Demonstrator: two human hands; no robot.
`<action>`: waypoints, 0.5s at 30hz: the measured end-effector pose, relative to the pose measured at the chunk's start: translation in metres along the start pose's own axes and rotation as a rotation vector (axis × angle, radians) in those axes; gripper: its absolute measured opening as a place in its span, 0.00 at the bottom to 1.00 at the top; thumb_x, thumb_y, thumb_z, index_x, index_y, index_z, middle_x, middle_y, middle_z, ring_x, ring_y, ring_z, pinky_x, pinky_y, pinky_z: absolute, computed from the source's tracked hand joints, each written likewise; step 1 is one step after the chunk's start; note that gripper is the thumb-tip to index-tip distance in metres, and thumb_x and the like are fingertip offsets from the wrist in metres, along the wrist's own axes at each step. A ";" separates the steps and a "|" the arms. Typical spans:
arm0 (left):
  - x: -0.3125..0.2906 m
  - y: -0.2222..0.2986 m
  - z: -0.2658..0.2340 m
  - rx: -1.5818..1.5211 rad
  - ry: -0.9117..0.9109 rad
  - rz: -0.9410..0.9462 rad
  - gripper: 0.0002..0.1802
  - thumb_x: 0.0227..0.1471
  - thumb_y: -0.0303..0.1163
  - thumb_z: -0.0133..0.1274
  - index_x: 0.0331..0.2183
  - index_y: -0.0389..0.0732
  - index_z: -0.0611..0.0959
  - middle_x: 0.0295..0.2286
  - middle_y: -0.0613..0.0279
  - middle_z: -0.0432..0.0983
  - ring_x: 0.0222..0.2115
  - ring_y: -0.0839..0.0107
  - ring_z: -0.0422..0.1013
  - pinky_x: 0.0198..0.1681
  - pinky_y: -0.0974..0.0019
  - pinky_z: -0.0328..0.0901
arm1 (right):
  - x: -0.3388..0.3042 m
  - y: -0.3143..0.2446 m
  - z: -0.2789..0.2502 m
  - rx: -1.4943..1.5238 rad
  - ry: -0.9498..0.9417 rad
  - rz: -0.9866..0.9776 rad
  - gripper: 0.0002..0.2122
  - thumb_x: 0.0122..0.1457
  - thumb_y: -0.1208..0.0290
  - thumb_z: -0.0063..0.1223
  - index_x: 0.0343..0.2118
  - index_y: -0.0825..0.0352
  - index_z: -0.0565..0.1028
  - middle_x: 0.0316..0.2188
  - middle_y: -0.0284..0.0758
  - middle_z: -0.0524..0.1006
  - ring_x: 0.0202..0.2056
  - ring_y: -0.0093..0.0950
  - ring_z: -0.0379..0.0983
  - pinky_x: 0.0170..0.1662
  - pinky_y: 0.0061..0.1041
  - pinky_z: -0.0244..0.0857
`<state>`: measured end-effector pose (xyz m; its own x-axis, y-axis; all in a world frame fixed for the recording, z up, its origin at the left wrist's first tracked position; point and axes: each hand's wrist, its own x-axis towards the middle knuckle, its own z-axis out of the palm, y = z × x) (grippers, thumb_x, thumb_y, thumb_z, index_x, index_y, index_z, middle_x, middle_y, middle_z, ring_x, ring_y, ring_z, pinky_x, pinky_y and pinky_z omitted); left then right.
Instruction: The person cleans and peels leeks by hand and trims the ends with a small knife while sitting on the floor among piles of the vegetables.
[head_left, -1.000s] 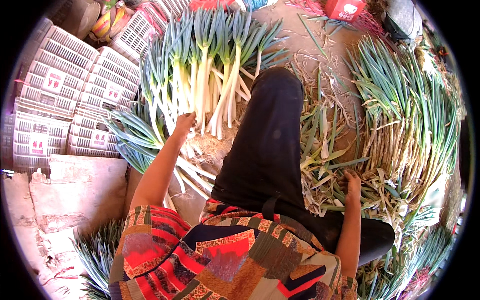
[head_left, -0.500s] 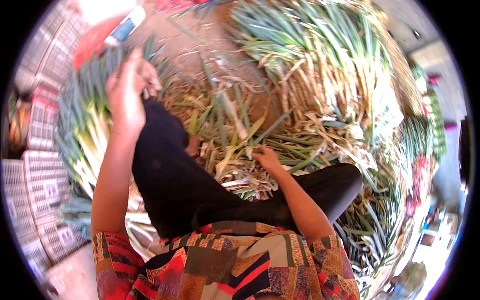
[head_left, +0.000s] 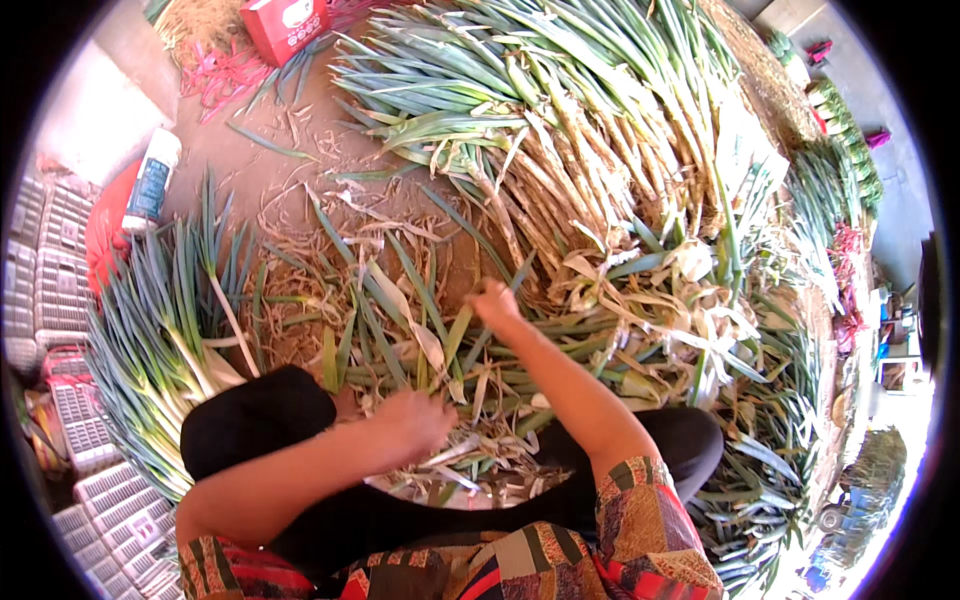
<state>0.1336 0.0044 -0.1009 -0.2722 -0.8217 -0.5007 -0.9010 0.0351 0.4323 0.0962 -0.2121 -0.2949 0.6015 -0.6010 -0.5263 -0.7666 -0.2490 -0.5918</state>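
Note:
My left hand [head_left: 415,428] is low over the trimmings between my legs, smeared by motion; its fingers cannot be read. Farther forward, my right hand [head_left: 495,305] is closed, fingers curled over loose leaves just left of the brown stalks. Whatever it grips is hidden. A big heap of untrimmed green onions [head_left: 570,130], with dry brown-skinned stalks, lies ahead and to the right. By my left knee lies a bundle of cleaned green onions [head_left: 165,345] with pale stalks. One separate green onion [head_left: 233,320] leans at its right side.
Peeled leaves and dry skins [head_left: 690,330] cover the ground around my legs. Stacked plastic crates [head_left: 120,510] line the left side. A white-and-teal bottle [head_left: 152,180] rests by a red bag [head_left: 112,225]. A red box [head_left: 287,28] and pink twine [head_left: 220,78] are at the back.
My left hand has come back from the cleaned bundle to between my legs. My right hand has shifted slightly forward and left. The view has turned, too.

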 end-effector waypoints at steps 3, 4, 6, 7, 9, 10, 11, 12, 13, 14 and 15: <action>-0.014 0.002 0.002 -0.126 -0.023 0.007 0.09 0.43 0.29 0.48 0.30 0.37 0.73 0.27 0.54 0.73 0.30 0.57 0.72 0.31 0.58 0.67 | 0.064 -0.023 -0.041 -0.169 0.209 0.032 0.28 0.49 0.57 0.55 0.51 0.66 0.63 0.48 0.46 0.66 0.46 0.42 0.67 0.47 0.37 0.64; -0.013 -0.003 0.000 -0.071 0.015 0.001 0.09 0.42 0.29 0.48 0.30 0.37 0.73 0.27 0.54 0.73 0.30 0.58 0.72 0.31 0.59 0.67 | 0.083 -0.018 -0.062 -0.187 0.217 0.060 0.31 0.49 0.55 0.55 0.53 0.65 0.60 0.50 0.45 0.64 0.49 0.40 0.64 0.50 0.37 0.61; -0.012 -0.010 -0.010 0.027 0.063 -0.039 0.09 0.42 0.30 0.49 0.30 0.37 0.73 0.27 0.56 0.72 0.29 0.60 0.71 0.30 0.61 0.66 | 0.113 -0.010 -0.070 -0.395 0.324 -0.004 0.31 0.48 0.55 0.57 0.53 0.65 0.61 0.51 0.43 0.61 0.55 0.39 0.56 0.54 0.38 0.55; -0.009 -0.014 -0.016 0.072 0.081 -0.049 0.10 0.41 0.30 0.49 0.30 0.37 0.73 0.26 0.57 0.72 0.29 0.61 0.71 0.30 0.62 0.65 | 0.124 -0.003 -0.074 -0.463 0.349 -0.038 0.32 0.47 0.55 0.58 0.52 0.65 0.62 0.51 0.43 0.60 0.56 0.39 0.54 0.55 0.38 0.54; -0.007 -0.018 -0.021 0.079 0.091 -0.067 0.11 0.41 0.30 0.49 0.31 0.37 0.73 0.26 0.58 0.71 0.29 0.63 0.70 0.30 0.63 0.65 | 0.142 0.000 -0.076 -0.576 0.303 -0.059 0.32 0.47 0.54 0.59 0.51 0.66 0.62 0.49 0.45 0.60 0.54 0.41 0.54 0.55 0.38 0.52; -0.008 -0.017 -0.020 0.041 0.083 -0.076 0.12 0.41 0.31 0.49 0.31 0.36 0.73 0.26 0.59 0.70 0.29 0.64 0.70 0.30 0.64 0.64 | 0.149 -0.003 -0.069 -0.598 0.361 -0.117 0.28 0.47 0.59 0.58 0.49 0.68 0.64 0.46 0.45 0.61 0.51 0.41 0.57 0.52 0.38 0.54; -0.007 -0.016 -0.022 0.004 0.073 -0.073 0.13 0.41 0.31 0.49 0.32 0.36 0.73 0.25 0.60 0.70 0.28 0.64 0.69 0.30 0.64 0.64 | 0.160 0.004 -0.062 -0.677 0.443 -0.135 0.26 0.47 0.61 0.57 0.48 0.68 0.65 0.45 0.44 0.62 0.49 0.40 0.58 0.51 0.36 0.55; -0.007 -0.016 -0.027 -0.032 0.081 -0.053 0.14 0.41 0.31 0.49 0.33 0.35 0.73 0.25 0.59 0.70 0.28 0.65 0.69 0.30 0.65 0.64 | 0.172 0.012 -0.053 -0.761 0.522 -0.153 0.25 0.47 0.62 0.57 0.46 0.68 0.66 0.44 0.43 0.63 0.48 0.39 0.59 0.49 0.35 0.56; -0.007 -0.018 -0.024 -0.051 0.063 -0.050 0.14 0.42 0.32 0.50 0.33 0.36 0.73 0.25 0.59 0.70 0.28 0.64 0.69 0.30 0.64 0.64 | 0.182 0.021 -0.046 -0.845 0.603 -0.168 0.23 0.47 0.63 0.56 0.45 0.69 0.66 0.43 0.42 0.64 0.46 0.38 0.60 0.48 0.34 0.57; -0.008 -0.019 -0.021 -0.070 0.053 -0.053 0.14 0.43 0.33 0.50 0.33 0.36 0.73 0.25 0.59 0.70 0.28 0.63 0.69 0.30 0.63 0.64 | 0.184 0.017 -0.044 -0.800 0.613 -0.219 0.18 0.47 0.70 0.53 0.42 0.69 0.67 0.41 0.42 0.65 0.44 0.38 0.62 0.45 0.35 0.59; -0.008 -0.019 -0.019 -0.088 0.044 -0.054 0.14 0.44 0.34 0.51 0.33 0.37 0.73 0.25 0.58 0.70 0.28 0.62 0.69 0.30 0.62 0.64 | 0.186 0.014 -0.047 -0.738 0.569 -0.225 0.18 0.47 0.71 0.52 0.42 0.70 0.67 0.40 0.43 0.65 0.43 0.38 0.63 0.44 0.36 0.60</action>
<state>0.1594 0.0000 -0.0910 -0.2074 -0.8451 -0.4928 -0.8804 -0.0584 0.4706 0.1867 -0.3626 -0.3727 0.7017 -0.7112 0.0432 -0.7116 -0.7026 -0.0070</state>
